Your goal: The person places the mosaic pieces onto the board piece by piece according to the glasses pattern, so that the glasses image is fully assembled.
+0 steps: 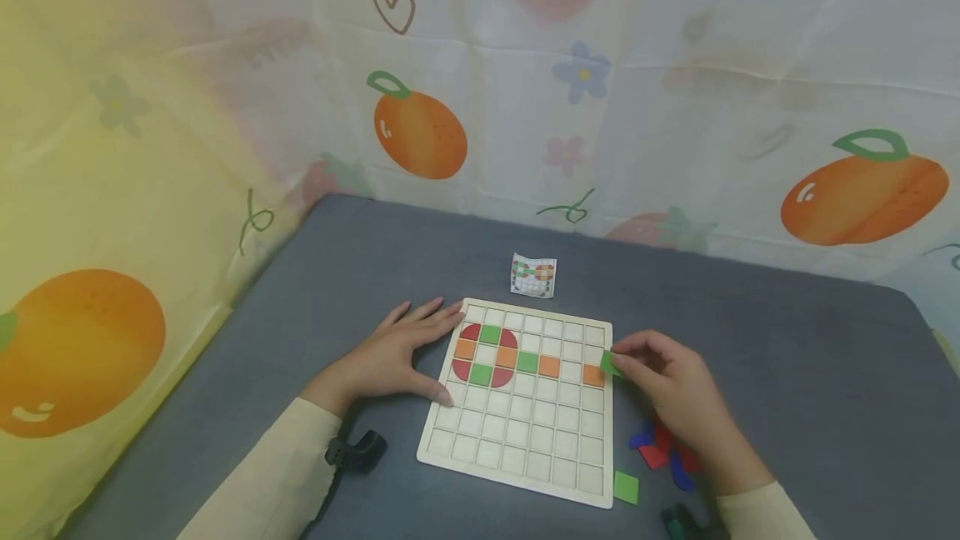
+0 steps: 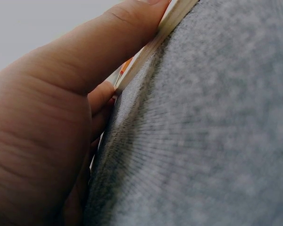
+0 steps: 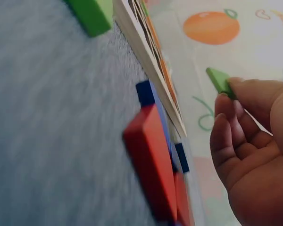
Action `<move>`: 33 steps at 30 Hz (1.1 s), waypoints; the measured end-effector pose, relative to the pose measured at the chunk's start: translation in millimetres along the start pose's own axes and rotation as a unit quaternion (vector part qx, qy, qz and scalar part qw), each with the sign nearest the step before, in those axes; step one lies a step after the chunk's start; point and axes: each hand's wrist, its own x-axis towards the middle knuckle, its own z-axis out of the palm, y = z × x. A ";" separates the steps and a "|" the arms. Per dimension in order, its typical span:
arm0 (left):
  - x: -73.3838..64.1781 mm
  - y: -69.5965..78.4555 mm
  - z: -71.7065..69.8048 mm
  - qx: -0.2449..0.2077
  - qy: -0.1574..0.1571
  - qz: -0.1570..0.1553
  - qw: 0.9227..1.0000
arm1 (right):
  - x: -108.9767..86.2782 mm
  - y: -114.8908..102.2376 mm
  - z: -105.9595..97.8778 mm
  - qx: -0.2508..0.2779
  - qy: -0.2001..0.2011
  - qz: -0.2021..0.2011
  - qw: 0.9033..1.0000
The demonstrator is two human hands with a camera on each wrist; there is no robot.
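Note:
My right hand point(image 1: 678, 390) pinches a green square tile point(image 1: 609, 363) between thumb and fingertips, at the right edge of the wooden grid board point(image 1: 495, 427). In the right wrist view, the same green tile point(image 3: 218, 81) is held up above the table. My left hand point(image 1: 386, 365) rests with fingers spread along the board's left edge, thumb on the rim. Red rounded corner tiles with green and orange squares form a ring around a bare cell at the board's upper left. From it a row runs right: green, orange, a bare cell, then an orange tile point(image 1: 593, 375).
A small printed pattern card point(image 1: 533, 277) lies behind the board. Another green tile point(image 1: 626, 487) sits by the near right corner. Loose red tiles point(image 1: 652, 457) and blue tiles point(image 1: 682, 473) lie right of the board, partly under my right forearm. A fruit-print cloth hangs behind the grey table.

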 end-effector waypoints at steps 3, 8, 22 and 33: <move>-0.2 1.6 -0.7 -0.002 0.002 0.002 1.000 | 5.9 -4.0 5.0 0.004 0.000 0.001 1.000; -0.7 2.3 -1.0 -0.002 0.003 0.000 1.000 | 14.4 -8.4 12.9 0.012 -0.014 0.005 1.000; -0.8 0.0 0.4 0.001 0.002 0.001 1.000 | 22.4 -5.1 25.7 -0.013 -0.052 0.043 0.998; 0.4 -0.3 1.5 0.007 0.003 -0.001 1.000 | 21.2 -0.9 26.8 0.001 -0.060 -0.002 0.998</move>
